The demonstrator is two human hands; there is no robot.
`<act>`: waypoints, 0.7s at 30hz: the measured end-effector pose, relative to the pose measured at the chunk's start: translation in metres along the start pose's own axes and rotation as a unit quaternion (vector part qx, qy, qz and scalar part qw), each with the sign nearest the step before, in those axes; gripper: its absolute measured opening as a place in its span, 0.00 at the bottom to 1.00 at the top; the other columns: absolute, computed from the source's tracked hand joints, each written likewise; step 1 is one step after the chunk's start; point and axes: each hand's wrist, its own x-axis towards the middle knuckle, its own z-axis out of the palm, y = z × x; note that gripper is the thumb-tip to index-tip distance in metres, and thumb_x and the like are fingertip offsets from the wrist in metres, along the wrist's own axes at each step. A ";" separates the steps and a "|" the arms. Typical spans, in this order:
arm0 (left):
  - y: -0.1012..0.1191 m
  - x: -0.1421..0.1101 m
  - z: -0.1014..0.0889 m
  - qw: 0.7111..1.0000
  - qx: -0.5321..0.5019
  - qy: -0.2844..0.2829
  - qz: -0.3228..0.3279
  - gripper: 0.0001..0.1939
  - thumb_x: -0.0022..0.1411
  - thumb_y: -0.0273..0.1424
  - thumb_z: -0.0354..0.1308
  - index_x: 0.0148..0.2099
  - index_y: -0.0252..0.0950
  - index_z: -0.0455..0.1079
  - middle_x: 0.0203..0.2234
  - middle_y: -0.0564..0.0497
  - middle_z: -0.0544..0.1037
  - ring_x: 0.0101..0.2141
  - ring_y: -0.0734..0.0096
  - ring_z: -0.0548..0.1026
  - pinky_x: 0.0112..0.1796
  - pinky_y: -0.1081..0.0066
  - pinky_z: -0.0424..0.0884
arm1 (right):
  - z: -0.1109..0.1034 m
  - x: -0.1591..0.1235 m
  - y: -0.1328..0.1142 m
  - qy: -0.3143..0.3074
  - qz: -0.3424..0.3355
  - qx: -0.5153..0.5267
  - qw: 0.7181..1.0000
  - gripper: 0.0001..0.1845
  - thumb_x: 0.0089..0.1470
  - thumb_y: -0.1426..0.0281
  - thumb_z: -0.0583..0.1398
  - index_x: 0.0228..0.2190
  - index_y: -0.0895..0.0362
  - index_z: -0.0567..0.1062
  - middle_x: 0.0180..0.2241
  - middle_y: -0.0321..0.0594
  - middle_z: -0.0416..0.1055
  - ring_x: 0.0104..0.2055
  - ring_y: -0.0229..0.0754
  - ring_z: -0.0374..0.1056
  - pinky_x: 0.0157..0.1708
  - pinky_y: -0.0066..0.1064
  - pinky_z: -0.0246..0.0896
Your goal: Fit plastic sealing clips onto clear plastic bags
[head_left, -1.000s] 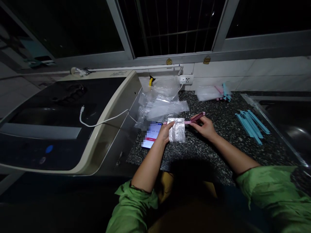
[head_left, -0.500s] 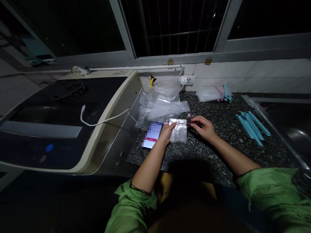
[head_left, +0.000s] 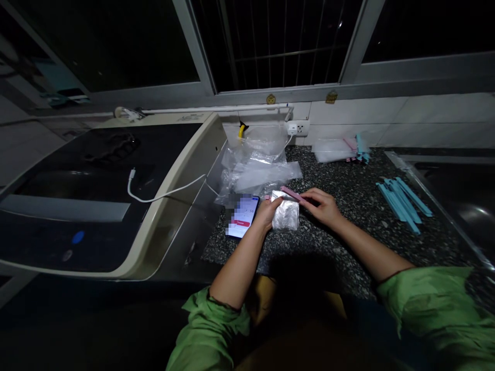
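Note:
A folded clear plastic bag [head_left: 286, 214] is pinched in my left hand [head_left: 266, 212], its thumb lying over the bag's upper left part. A pink bag-sealing clip [head_left: 293, 194] slants across the bag's top edge, its free end up and to the left. The fingers of my right hand [head_left: 323, 206] are closed on the clip's right end. A small pink end of the clip also shows beside my left fingers. How far the clip's two halves are apart cannot be made out.
Left of my hands lies a lit phone [head_left: 242, 216]. Loose plastic bags [head_left: 259, 170] lie behind. Several blue clips [head_left: 398, 201] rest at right, near the sink [head_left: 464, 206]. A bag with pink and blue clips [head_left: 336, 148] sits by the wall. The washing machine [head_left: 185, 190] stands left.
The pink clip's free half has swung from pointing up and right, through upright, to lying leftward over the bag's top. My right hand has turned with it; my left hand has barely shifted.

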 end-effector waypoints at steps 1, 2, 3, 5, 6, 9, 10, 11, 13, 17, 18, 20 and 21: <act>0.000 0.000 0.000 1.000 0.004 -0.001 -0.001 0.14 0.39 0.33 0.66 0.29 0.31 0.70 0.20 0.48 0.75 0.27 0.63 0.75 0.33 0.65 0.69 | 0.000 -0.001 0.001 -0.003 -0.004 -0.004 1.000 0.10 0.53 0.63 0.59 0.32 0.55 0.77 0.30 0.42 0.73 0.32 0.39 0.69 0.30 0.32 0.66; -0.001 0.001 0.000 1.000 0.007 -0.002 -0.001 0.13 0.39 0.33 0.66 0.29 0.31 0.70 0.20 0.48 0.76 0.27 0.63 0.75 0.33 0.66 0.69 | 0.001 -0.001 0.001 -0.006 -0.008 -0.008 1.000 0.10 0.53 0.64 0.59 0.33 0.55 0.77 0.30 0.42 0.74 0.32 0.40 0.69 0.31 0.32 0.67; -0.001 0.001 0.000 1.000 0.011 -0.003 -0.002 0.13 0.40 0.32 0.65 0.29 0.31 0.70 0.20 0.48 0.76 0.27 0.64 0.75 0.32 0.67 0.69 | 0.001 -0.002 0.002 -0.008 -0.013 -0.014 1.000 0.10 0.53 0.64 0.58 0.33 0.55 0.77 0.31 0.42 0.74 0.32 0.40 0.70 0.32 0.33 0.67; -0.003 0.002 0.000 1.000 0.017 -0.007 -0.001 0.11 0.40 0.31 0.64 0.29 0.31 0.70 0.20 0.48 0.76 0.27 0.65 0.75 0.31 0.68 0.69 | 0.000 -0.002 0.003 -0.017 -0.023 -0.029 0.999 0.10 0.53 0.64 0.58 0.33 0.55 0.77 0.31 0.42 0.74 0.33 0.40 0.70 0.33 0.33 0.67; -0.003 0.002 -0.001 1.000 0.020 -0.010 0.000 0.11 0.40 0.30 0.64 0.28 0.31 0.70 0.20 0.48 0.76 0.26 0.65 0.75 0.30 0.69 0.68 | -0.001 -0.003 0.003 -0.023 -0.027 -0.039 0.999 0.10 0.54 0.64 0.58 0.34 0.55 0.77 0.30 0.42 0.74 0.33 0.40 0.70 0.33 0.33 0.67; -0.005 0.003 -0.001 0.999 0.031 -0.016 0.003 0.10 0.40 0.30 0.63 0.28 0.31 0.70 0.20 0.48 0.76 0.26 0.66 0.75 0.29 0.70 0.68 | -0.003 -0.004 0.003 -0.038 -0.037 -0.061 0.997 0.11 0.54 0.64 0.57 0.35 0.54 0.77 0.31 0.42 0.74 0.32 0.40 0.70 0.32 0.32 0.67; -0.005 0.003 -0.001 0.999 0.035 -0.018 0.001 0.10 0.39 0.30 0.63 0.28 0.31 0.70 0.19 0.49 0.76 0.25 0.67 0.74 0.29 0.70 0.68 | -0.003 -0.005 0.003 -0.041 -0.040 -0.066 0.996 0.11 0.54 0.64 0.57 0.35 0.54 0.77 0.31 0.42 0.73 0.32 0.40 0.70 0.32 0.31 0.67; -0.005 0.003 -0.001 0.999 0.039 -0.020 -0.004 0.10 0.39 0.31 0.64 0.27 0.32 0.70 0.19 0.49 0.75 0.24 0.67 0.74 0.28 0.70 0.68 | -0.004 -0.006 0.002 -0.042 -0.043 -0.068 0.996 0.11 0.55 0.64 0.57 0.35 0.55 0.77 0.31 0.42 0.73 0.32 0.40 0.70 0.32 0.31 0.67; -0.006 0.003 -0.001 0.998 0.048 -0.024 -0.015 0.12 0.39 0.32 0.65 0.27 0.32 0.69 0.18 0.50 0.74 0.22 0.69 0.73 0.27 0.70 0.68 | -0.005 -0.008 0.002 -0.044 -0.048 -0.070 0.995 0.11 0.55 0.65 0.57 0.35 0.55 0.77 0.30 0.42 0.73 0.32 0.39 0.70 0.31 0.31 0.67; -0.006 0.002 -0.001 0.998 0.053 -0.027 -0.020 0.13 0.38 0.33 0.66 0.28 0.31 0.69 0.18 0.50 0.74 0.22 0.70 0.72 0.28 0.69 0.68 | -0.005 -0.009 0.003 -0.046 -0.047 -0.067 0.996 0.11 0.55 0.65 0.56 0.35 0.55 0.77 0.30 0.42 0.73 0.32 0.39 0.69 0.31 0.31 0.68; -0.006 0.002 -0.001 0.998 0.049 -0.032 -0.018 0.14 0.38 0.32 0.66 0.29 0.31 0.70 0.19 0.49 0.74 0.23 0.69 0.72 0.29 0.69 0.69 | -0.004 -0.010 0.003 -0.046 -0.045 -0.065 0.996 0.11 0.55 0.65 0.56 0.35 0.55 0.77 0.30 0.42 0.72 0.32 0.39 0.69 0.31 0.31 0.68; -0.006 0.001 -0.001 0.998 0.042 -0.045 -0.015 0.15 0.38 0.32 0.66 0.31 0.30 0.70 0.20 0.49 0.75 0.25 0.68 0.74 0.33 0.67 0.69 | -0.003 -0.010 0.004 -0.046 -0.039 -0.063 0.996 0.10 0.55 0.66 0.56 0.35 0.55 0.77 0.31 0.42 0.72 0.32 0.39 0.69 0.32 0.31 0.67; -0.005 0.001 -0.001 0.998 0.039 -0.049 -0.014 0.16 0.38 0.32 0.66 0.31 0.30 0.71 0.21 0.48 0.75 0.26 0.67 0.74 0.34 0.67 0.69 | -0.003 -0.010 0.004 -0.047 -0.036 -0.062 0.996 0.10 0.55 0.66 0.56 0.35 0.55 0.77 0.31 0.42 0.72 0.32 0.39 0.69 0.32 0.31 0.67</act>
